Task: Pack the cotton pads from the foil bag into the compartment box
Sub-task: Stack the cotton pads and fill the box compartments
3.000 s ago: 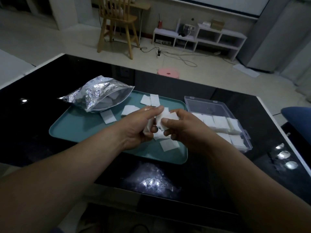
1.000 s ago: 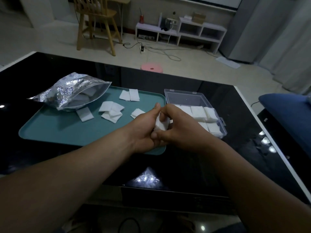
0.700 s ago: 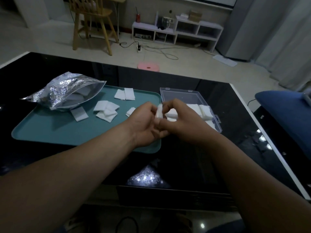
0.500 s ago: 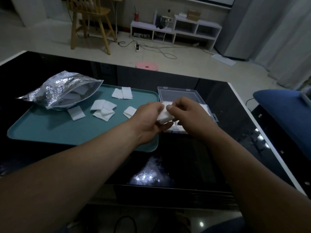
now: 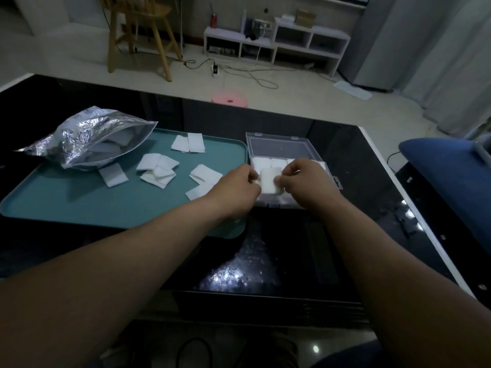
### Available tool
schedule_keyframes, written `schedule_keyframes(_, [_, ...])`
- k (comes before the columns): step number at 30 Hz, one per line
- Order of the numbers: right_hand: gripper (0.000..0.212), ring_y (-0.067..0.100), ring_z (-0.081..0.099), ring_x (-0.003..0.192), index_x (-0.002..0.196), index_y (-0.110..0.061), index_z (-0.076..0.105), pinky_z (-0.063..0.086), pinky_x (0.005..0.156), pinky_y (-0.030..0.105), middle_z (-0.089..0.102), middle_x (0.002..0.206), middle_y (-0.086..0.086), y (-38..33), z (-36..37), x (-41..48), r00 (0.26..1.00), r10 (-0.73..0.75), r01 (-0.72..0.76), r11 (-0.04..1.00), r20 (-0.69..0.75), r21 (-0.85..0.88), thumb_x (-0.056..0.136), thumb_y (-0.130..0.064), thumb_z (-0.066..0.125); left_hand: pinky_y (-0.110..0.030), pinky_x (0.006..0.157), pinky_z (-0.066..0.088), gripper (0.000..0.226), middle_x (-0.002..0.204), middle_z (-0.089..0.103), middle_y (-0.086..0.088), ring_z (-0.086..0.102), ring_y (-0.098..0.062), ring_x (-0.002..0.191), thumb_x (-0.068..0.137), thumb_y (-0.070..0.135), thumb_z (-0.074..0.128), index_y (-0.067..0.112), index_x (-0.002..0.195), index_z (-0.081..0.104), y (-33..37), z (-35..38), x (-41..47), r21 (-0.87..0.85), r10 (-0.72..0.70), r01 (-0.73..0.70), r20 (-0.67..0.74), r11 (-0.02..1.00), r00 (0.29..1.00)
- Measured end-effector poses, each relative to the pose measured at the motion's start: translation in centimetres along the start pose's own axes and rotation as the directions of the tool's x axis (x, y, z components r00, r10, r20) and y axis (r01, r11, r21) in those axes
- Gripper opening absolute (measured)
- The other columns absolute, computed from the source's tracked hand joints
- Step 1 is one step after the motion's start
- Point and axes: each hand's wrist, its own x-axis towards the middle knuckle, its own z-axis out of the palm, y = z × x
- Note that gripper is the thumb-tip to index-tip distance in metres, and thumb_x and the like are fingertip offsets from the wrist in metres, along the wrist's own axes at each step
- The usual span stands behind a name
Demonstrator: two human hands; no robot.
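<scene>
White square cotton pads, gathered in a small stack (image 5: pixel 270 181), sit pinched between both hands over the near part of the clear plastic compartment box (image 5: pixel 279 147). The left hand (image 5: pixel 236 191) grips the stack's left edge with curled fingers and thumb; the right hand (image 5: pixel 305 181) grips its right edge the same way, knuckles up. Neither hand is spread wide: both close narrowly on the stack. Whether the stack already rests in a compartment or hangs just above it cannot be told, since the hands cover the near half of the box.

More white pads in the box (image 5: pixel 261 163) fill the row just beyond the fingers. The box stands on the glossy black tabletop (image 5: pixel 353 168), just beside the right edge of a teal plastic tray (image 5: pixel 79 208).

Loose white pads lie on the tray: a heap near its middle (image 5: pixel 158 170), a pair at its far edge (image 5: pixel 189 143), a single one toward the left (image 5: pixel 113 177) and some beside the left wrist (image 5: pixel 205 177). The crinkled silver foil bag (image 5: pixel 87 136) lies on its side at the tray's far left corner, mouth facing right.

On the far floor stand a wooden chair (image 5: pixel 140 30), a pink stool (image 5: pixel 229 98) and a low white shelf unit (image 5: pixel 276 41).
</scene>
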Motion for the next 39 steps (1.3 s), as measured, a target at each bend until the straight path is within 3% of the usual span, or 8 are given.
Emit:
schedule_keyframes(7, [0.013,0.021,0.066,0.077,0.093,-0.001,0.071,0.052,0.068,0.033,0.074,0.090,0.015,-0.1,1.6,0.6,0.995,0.038,-0.032,0.997,0.094,-0.068,0.088,-0.012,0.075,-0.031,0.078,0.044,0.041,0.121,0.064,-0.005,0.061,-0.026,0.099,0.096,0.009,0.047,0.026,0.132,0.057,-0.8,0.3,0.5,0.039,0.042,-0.044,0.040,0.998,0.998])
schedule_keyframes(12, [0.016,0.022,0.064,0.081,0.088,-0.018,0.059,0.053,0.073,0.040,0.067,0.083,0.001,0.2,2.6,0.6,1.000,0.014,-0.013,0.975,0.002,-0.221,0.083,-0.022,0.074,-0.030,0.091,0.047,0.037,0.119,0.060,-0.004,0.060,-0.018,0.101,0.095,0.011,0.048,0.027,0.122,0.068,-1.4,-0.5,-0.1,0.118,0.099,-0.099,0.014,0.988,0.995])
schedule_keyframes(17, [0.006,0.018,0.061,0.081,0.092,-0.022,0.059,0.051,0.072,0.038,0.065,0.087,-0.006,-2.5,3.5,0.2,0.967,-0.240,0.213,0.946,-0.085,-0.244,0.092,-0.023,0.065,-0.028,0.088,0.044,0.030,0.120,0.060,-0.002,0.060,-0.018,0.104,0.096,0.012,0.051,0.025,0.117,0.068,-2.5,-6.2,0.1,0.221,0.148,-0.118,-0.129,0.968,0.980])
schedule_keyframes(22, [0.015,0.024,0.066,0.097,0.108,-0.023,0.069,0.053,0.086,0.037,0.073,0.107,-0.002,-6.7,7.9,1.0,0.912,-0.400,0.406,0.857,0.086,-0.318,0.098,-0.024,0.059,-0.039,0.102,0.044,0.034,0.129,0.058,-0.011,0.054,-0.030,0.121,0.094,0.020,0.059,0.020,0.128,0.062,-6.7,-12.6,1.4,0.513,0.078,0.039,-0.205,0.857,0.976])
schedule_keyframes(30, [0.051,0.028,0.059,0.124,0.143,-0.021,0.053,0.050,0.101,0.040,0.059,0.143,0.006,-10.1,13.9,6.2,0.940,-0.278,0.332,0.882,0.198,-0.335,0.095,-0.035,0.064,-0.048,0.112,0.039,0.075,0.150,0.044,-0.014,0.042,-0.036,0.137,0.088,0.053,0.063,0.020,0.152,0.039,-10.1,-14.3,3.3,0.692,-0.046,0.093,-0.086,0.716,0.995])
schedule_keyframes(35, [0.071,0.037,0.046,0.133,0.153,-0.032,0.040,0.045,0.108,0.053,0.046,0.148,0.014,-12.6,16.4,10.1,0.933,-0.235,0.336,0.842,0.273,-0.422,0.091,-0.057,0.065,-0.041,0.100,0.042,0.049,0.139,0.051,-0.016,0.046,-0.036,0.130,0.095,0.037,0.058,0.016,0.139,0.052,-10.2,-15.1,4.0,0.667,-0.014,0.055,-0.066,0.743,0.998])
schedule_keyframes(37, [0.072,0.038,0.043,0.135,0.152,-0.036,0.043,0.042,0.110,0.055,0.045,0.149,0.014,-13.5,17.2,10.9,0.920,-0.250,0.379,0.767,0.301,-0.519,0.090,-0.067,0.061,-0.040,0.092,0.041,0.037,0.130,0.055,-0.016,0.049,-0.037,0.123,0.095,0.027,0.054,0.018,0.131,0.057,-10.0,-15.3,3.8,0.669,0.015,0.020,-0.047,0.743,0.999])
schedule_keyframes(39, [0.066,0.037,0.044,0.135,0.148,-0.035,0.049,0.042,0.109,0.054,0.046,0.147,0.012,-14.2,17.8,11.1,0.912,-0.261,0.404,0.710,0.317,-0.576,0.090,-0.066,0.059,-0.042,0.097,0.041,0.040,0.126,0.054,-0.016,0.048,-0.040,0.122,0.094,0.026,0.055,0.022,0.133,0.056,-10.2,-15.4,3.5,0.697,0.029,-0.017,-0.006,0.717,1.000])
